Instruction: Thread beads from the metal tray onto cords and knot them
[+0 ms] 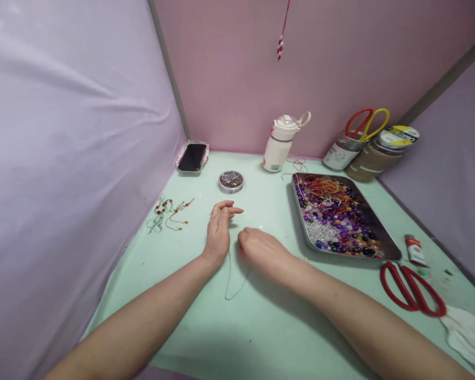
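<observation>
A thin cord [227, 298] lies in a slack loop on the bench [206, 332], left of the tray [377, 224], its upper parts running up to the hands. The right hand [266, 248] is nearest the tray, left of its front part, with the fingers curled under; I cannot tell whether they grip the cord. The left hand [218, 231], farther left of the tray, has its fingers nearly straight and slightly parted; its thumb side is hidden, so any hold there cannot be told.

Inside the tray are loose beads [344, 230], purple, black, orange and clear, with tangled orange and red thread [324, 191] toward its back. Left of the tray is a round container [231, 180], and well to its left a beaded string [177, 208]. A phone [193, 158] rests in a dish far to the tray's back left. A pale bottle [277, 151] stands behind the tray's left corner; behind its right side are a jar [339, 154] holding red and yellow handles and a brown-wrapped jar [368, 162]. Red scissors handles [415, 285] lie at the tray's front right, touching a white cloth [469, 335].
</observation>
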Available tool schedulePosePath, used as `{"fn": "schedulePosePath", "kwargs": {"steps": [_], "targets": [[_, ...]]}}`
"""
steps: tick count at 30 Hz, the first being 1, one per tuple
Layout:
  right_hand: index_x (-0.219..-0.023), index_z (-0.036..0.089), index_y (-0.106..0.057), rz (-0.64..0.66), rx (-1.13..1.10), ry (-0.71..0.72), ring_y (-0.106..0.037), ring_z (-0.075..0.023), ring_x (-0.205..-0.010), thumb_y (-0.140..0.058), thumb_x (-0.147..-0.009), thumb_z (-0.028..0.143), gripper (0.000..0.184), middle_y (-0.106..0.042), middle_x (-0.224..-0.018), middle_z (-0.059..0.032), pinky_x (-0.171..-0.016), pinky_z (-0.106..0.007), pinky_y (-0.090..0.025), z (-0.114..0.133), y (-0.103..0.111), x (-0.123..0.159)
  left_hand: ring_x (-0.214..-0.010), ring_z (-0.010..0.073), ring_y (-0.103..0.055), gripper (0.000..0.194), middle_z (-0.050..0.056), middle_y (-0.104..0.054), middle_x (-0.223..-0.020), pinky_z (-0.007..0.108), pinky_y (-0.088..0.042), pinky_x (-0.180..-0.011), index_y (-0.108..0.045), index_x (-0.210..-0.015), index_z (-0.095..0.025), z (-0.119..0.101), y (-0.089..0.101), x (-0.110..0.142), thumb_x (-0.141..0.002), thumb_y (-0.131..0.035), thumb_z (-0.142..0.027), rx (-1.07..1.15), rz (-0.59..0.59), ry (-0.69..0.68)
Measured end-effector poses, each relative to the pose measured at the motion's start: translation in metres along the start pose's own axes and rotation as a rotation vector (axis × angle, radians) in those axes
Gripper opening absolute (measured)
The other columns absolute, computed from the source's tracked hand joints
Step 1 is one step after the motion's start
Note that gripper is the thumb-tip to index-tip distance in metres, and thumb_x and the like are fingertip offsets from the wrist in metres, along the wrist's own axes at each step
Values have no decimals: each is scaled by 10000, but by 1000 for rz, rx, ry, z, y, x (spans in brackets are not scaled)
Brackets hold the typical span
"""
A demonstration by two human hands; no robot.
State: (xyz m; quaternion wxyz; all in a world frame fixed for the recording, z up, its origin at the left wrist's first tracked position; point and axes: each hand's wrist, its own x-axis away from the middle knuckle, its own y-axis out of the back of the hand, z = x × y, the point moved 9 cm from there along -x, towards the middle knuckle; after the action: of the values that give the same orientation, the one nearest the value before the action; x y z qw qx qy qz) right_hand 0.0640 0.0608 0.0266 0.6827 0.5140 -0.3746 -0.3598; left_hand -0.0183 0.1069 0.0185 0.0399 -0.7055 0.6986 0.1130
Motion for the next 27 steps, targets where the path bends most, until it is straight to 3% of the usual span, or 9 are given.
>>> {"fn": "schedulePosePath", "kwargs": {"steps": [3, 8, 13, 20, 27], "targets": [[-847, 163, -587, -124, -177, -120, -524, -140, -565, -440, -820, 91, 166, -628, -679, -29, -549, -254, -335, -36, 33, 6, -1205, 211, -451, 434, 86, -516, -1244, 404, -407, -1009, -706, -906, -215, -11, -4, 4, -963, -293, -335, -211, 42, -100], [-789, 199, -570, -349, -470, -171, -554, -124, -609, -492, -819, 164, 91, -642, -693, 8, -590, -232, -376, -61, 73, 17, -1350, 259, -273, 364, 51, -459, -1386, 500, -273, -1102, -713, -930, -226, -21, -32, 21, -942, -351, -264, -589, 269, -273], [-890, 210, -599, -365, -569, -68, -613, -131, -701, -508, -813, 132, 142, -695, -800, -2, -649, -239, -414, -47, 66, 13, -1389, 315, -225, 320, 63, -434, -1436, 567, -206, -1099, -705, -912, -209, -20, -46, 30, -908, -386, -217, -739, 383, -319], [-920, 213, -614, -267, -528, -52, -641, -152, -750, -508, -801, 111, 190, -710, -817, -4, -708, -270, -437, -37, 43, 5, -1402, 314, -236, 298, 125, -562, -1306, 559, -108, -1127, -665, -1056, -205, -19, -49, 33, -869, -434, -192, -664, 390, -340], [-904, 204, -603, -262, -581, -47, -638, -143, -735, -515, -789, 114, 170, -707, -815, -6, -679, -262, -439, -35, 41, 2, -1398, 320, -242, 328, 142, -575, -1285, 550, -112, -1113, -646, -1116, -188, -24, -49, 34, -854, -449, -189, -642, 403, -343]]}}
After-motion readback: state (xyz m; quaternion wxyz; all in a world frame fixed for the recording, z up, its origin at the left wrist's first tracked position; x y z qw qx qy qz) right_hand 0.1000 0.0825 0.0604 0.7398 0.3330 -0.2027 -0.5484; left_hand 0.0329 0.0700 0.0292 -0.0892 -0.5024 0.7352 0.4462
